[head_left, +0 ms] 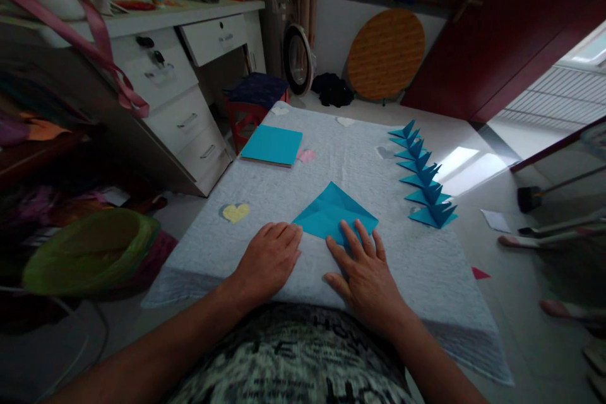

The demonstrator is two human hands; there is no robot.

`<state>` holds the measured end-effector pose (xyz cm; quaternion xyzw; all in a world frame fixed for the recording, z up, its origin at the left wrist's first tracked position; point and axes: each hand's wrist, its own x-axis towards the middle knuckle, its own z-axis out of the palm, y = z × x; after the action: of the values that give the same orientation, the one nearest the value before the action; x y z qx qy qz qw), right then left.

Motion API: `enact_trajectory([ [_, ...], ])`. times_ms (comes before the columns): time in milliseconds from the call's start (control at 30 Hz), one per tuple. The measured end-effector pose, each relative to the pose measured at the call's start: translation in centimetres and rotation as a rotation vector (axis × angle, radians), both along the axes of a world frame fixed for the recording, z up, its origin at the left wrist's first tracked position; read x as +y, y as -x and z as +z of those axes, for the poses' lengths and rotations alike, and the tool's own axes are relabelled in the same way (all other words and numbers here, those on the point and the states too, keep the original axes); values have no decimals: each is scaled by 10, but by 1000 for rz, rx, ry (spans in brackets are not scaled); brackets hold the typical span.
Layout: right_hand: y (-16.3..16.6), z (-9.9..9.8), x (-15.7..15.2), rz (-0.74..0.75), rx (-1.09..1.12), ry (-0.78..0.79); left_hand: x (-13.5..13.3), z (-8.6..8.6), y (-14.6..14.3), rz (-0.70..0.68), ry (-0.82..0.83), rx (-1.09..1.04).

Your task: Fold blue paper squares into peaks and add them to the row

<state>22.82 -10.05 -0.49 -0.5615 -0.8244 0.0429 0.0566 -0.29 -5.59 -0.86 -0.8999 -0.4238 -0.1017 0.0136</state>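
A creased blue sheet of origami paper (326,208), its far corner pointing away from me, lies on the cloth-covered table. My right hand (362,259) rests on its near right part with the fingers spread. At the sheet's left corner is my left hand (269,255), its fingers bent and held together, covering the tip of that corner. Farther off to the left lies a stack of square blue paper (273,145). Along the table's right side runs a row of several folded blue paper pieces (423,180) with upright points.
A pale tablecloth (350,151) with heart patches covers the table. Left of it stand a white drawer desk (175,101) and a green-lined bin (89,252). A stool (255,91) is beyond the far left corner. A pink paper scrap (480,273) lies on the floor at right.
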Motion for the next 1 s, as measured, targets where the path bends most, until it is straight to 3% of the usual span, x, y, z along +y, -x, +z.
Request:
enact_trajectory([
  [433, -46, -12, -28, -128, -81, -49, -6, 2, 0, 89, -49, 91],
  [633, -67, -14, -28, -119, 46, -56, -4, 5, 2, 99, 7, 63],
  [800, -54, -17, -7, -205, 287, -178, 4, 9, -2, 104, 93, -79],
  [1000, -30, -21, 12, -290, 335, -171, 21, 6, -27, -3, 305, -296],
])
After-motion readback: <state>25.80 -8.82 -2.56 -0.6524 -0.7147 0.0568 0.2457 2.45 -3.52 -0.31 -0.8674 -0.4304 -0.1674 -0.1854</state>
